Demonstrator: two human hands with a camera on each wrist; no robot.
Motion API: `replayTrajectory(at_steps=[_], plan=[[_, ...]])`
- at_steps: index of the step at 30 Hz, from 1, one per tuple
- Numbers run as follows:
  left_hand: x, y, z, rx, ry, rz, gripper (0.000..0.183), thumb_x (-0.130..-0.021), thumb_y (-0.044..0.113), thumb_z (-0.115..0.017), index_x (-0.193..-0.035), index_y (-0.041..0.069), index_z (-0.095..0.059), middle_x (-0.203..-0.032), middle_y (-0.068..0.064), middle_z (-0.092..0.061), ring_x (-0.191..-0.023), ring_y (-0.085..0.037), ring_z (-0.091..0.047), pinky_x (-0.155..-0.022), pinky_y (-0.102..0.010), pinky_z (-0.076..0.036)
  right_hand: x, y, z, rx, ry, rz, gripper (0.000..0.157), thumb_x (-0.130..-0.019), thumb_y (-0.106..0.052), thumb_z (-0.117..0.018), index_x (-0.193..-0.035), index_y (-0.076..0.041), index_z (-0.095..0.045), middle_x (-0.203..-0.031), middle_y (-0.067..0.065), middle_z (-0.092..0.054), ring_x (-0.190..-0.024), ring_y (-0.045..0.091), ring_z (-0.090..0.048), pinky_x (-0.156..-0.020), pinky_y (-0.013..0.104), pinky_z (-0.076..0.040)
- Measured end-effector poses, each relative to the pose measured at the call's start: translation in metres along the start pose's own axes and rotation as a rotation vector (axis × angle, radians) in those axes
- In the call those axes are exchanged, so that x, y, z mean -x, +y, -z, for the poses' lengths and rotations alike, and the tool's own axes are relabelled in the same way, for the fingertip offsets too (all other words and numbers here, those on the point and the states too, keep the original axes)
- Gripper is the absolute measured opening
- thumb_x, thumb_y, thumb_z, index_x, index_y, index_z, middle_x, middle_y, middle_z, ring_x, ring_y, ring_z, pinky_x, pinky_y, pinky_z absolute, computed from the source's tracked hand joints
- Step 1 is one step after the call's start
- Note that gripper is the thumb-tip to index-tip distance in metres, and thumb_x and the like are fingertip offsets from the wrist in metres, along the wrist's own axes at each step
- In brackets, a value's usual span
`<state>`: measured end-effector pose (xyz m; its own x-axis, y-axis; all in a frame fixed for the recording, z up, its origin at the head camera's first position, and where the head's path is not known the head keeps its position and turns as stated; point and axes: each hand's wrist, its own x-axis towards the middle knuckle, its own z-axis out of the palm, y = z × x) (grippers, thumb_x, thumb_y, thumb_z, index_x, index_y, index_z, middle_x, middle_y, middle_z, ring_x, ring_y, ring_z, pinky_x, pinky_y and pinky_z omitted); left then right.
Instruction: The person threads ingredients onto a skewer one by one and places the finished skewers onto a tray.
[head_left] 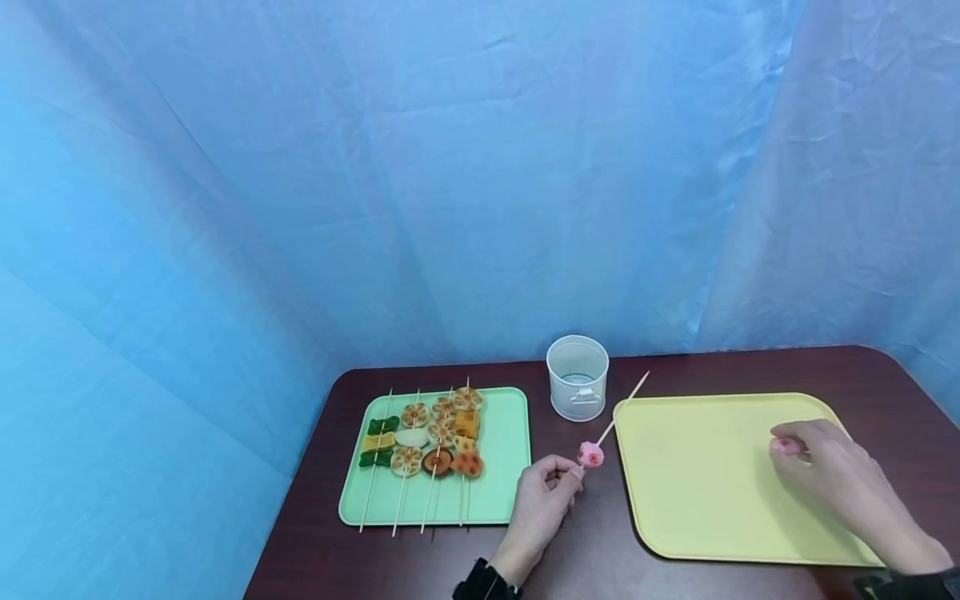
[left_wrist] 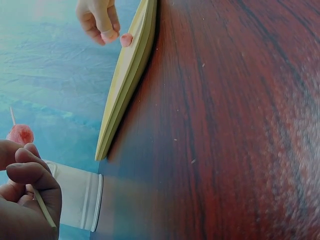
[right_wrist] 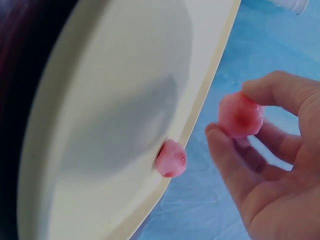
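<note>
My left hand [head_left: 543, 504] grips a thin wooden skewer [head_left: 628, 400] between thumb and fingers. One pink, red-spotted ball [head_left: 591, 454] is threaded on it just above the fingertips, and the bare tip slants up beyond. In the left wrist view the skewer's lower end [left_wrist: 44, 207] pokes out below the curled fingers. Over the right part of the yellow tray [head_left: 705, 475], my right hand [head_left: 851, 483] pinches a similar pink ball [right_wrist: 241, 115] between thumb and fingers. Another pink piece [right_wrist: 171, 159] lies on the tray near its rim, close by the right hand.
A green tray [head_left: 506, 467] at the left carries several finished-looking skewers of toy food [head_left: 438, 429], their sticks overhanging its front edge. A clear bucket [head_left: 577, 379] stands behind, between the trays. Blue cloth [head_left: 450, 183] hangs behind the dark wooden table [head_left: 300, 542].
</note>
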<state>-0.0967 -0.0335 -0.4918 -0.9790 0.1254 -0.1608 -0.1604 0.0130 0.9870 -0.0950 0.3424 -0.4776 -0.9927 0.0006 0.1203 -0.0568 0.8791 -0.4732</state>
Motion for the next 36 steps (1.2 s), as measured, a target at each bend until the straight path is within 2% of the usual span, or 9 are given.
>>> replayTrajectory(at_steps=[4,7,19,22,24,27,28,31,36], plan=[[0.000,-0.001,0.000,0.007,0.001,0.002,0.019,-0.095,0.013,-0.070,-0.092,-0.006,-0.069,-0.068,-0.006,-0.060,-0.054,-0.007,-0.047,-0.047,-0.018,-0.035,0.000,-0.007,-0.004,-0.024,0.068,0.100,0.021,-0.092,-0.012,-0.076,-0.110,-0.003,-0.073,-0.102,0.009,-0.069,-0.089,0.009,-0.062,-0.069,0.021,-0.043],[0.000,-0.001,0.000,0.007,-0.001,0.005,0.019,-0.095,0.014,-0.070,-0.091,-0.005,-0.069,-0.069,-0.007,-0.061,-0.054,-0.007,-0.047,-0.047,-0.018,-0.036,0.000,-0.014,-0.008,-0.033,0.105,0.153,0.021,-0.087,-0.008,-0.080,-0.107,-0.004,-0.073,-0.099,0.005,-0.068,-0.085,-0.005,-0.055,-0.068,0.014,-0.040],[0.001,0.001,-0.001,-0.009,-0.003,0.009,0.020,-0.095,0.013,-0.070,-0.093,-0.007,-0.069,-0.068,-0.004,-0.059,-0.055,-0.008,-0.047,-0.047,-0.018,-0.037,-0.009,-0.042,-0.010,-0.210,0.095,0.179,0.018,-0.095,-0.014,-0.076,-0.112,-0.007,-0.075,-0.098,0.008,-0.078,-0.081,-0.008,-0.067,-0.068,0.007,-0.047],[0.001,0.001,-0.001,-0.010,-0.004,0.008,0.020,-0.094,0.013,-0.070,-0.094,-0.007,-0.069,-0.067,-0.003,-0.059,-0.054,-0.006,-0.047,-0.047,-0.018,-0.037,-0.010,-0.049,-0.008,-0.339,0.002,0.073,0.028,-0.100,-0.023,-0.071,-0.122,-0.006,-0.072,-0.102,0.008,-0.078,-0.085,-0.004,-0.070,-0.081,0.008,-0.044],[0.001,0.001,-0.001,-0.010,-0.005,0.008,0.021,-0.094,0.013,-0.070,-0.094,-0.008,-0.068,-0.067,-0.002,-0.058,-0.054,-0.005,-0.047,-0.047,-0.018,-0.037,-0.012,-0.053,-0.005,-0.434,-0.079,-0.033,0.041,-0.103,-0.033,-0.066,-0.133,-0.005,-0.066,-0.108,0.011,-0.077,-0.090,-0.003,-0.071,-0.105,0.017,-0.024],[0.002,0.000,-0.001,-0.009,-0.006,0.011,0.021,-0.094,0.013,-0.070,-0.094,-0.008,-0.068,-0.067,-0.002,-0.058,-0.053,-0.005,-0.047,-0.046,-0.018,-0.037,-0.015,-0.058,-0.002,-0.557,-0.177,-0.167,0.056,-0.105,-0.044,-0.059,-0.145,-0.005,-0.055,-0.120,0.010,-0.075,-0.102,-0.002,-0.070,-0.107,0.023,-0.017],[0.002,0.000,0.000,-0.010,-0.007,0.010,0.021,-0.094,0.013,-0.070,-0.094,-0.008,-0.068,-0.067,-0.002,-0.058,-0.053,-0.005,-0.047,-0.046,-0.018,-0.037,-0.016,-0.059,-0.001,-0.582,-0.192,-0.182,0.058,-0.105,-0.045,-0.058,-0.147,-0.004,-0.053,-0.122,0.007,-0.074,-0.105,-0.001,-0.069,-0.101,0.015,-0.026],[0.002,-0.001,0.000,-0.014,-0.009,0.008,0.021,-0.094,0.013,-0.070,-0.094,-0.008,-0.069,-0.067,-0.002,-0.059,-0.053,-0.006,-0.047,-0.046,-0.018,-0.036,-0.018,-0.063,-0.003,-0.736,-0.202,-0.197,0.059,-0.107,-0.040,-0.057,-0.147,0.003,-0.049,-0.124,0.000,-0.073,-0.110,0.003,-0.069,-0.091,0.012,-0.047],[0.003,-0.003,0.002,-0.016,-0.023,0.006,0.019,-0.094,0.013,-0.070,-0.092,-0.006,-0.070,-0.068,-0.004,-0.060,-0.053,-0.006,-0.048,-0.047,-0.018,-0.036,-0.023,-0.069,-0.010,-1.113,-0.176,-0.152,0.041,-0.107,-0.019,-0.059,-0.138,0.007,-0.053,-0.122,-0.005,-0.073,-0.110,0.009,-0.071,-0.091,0.027,-0.055]])
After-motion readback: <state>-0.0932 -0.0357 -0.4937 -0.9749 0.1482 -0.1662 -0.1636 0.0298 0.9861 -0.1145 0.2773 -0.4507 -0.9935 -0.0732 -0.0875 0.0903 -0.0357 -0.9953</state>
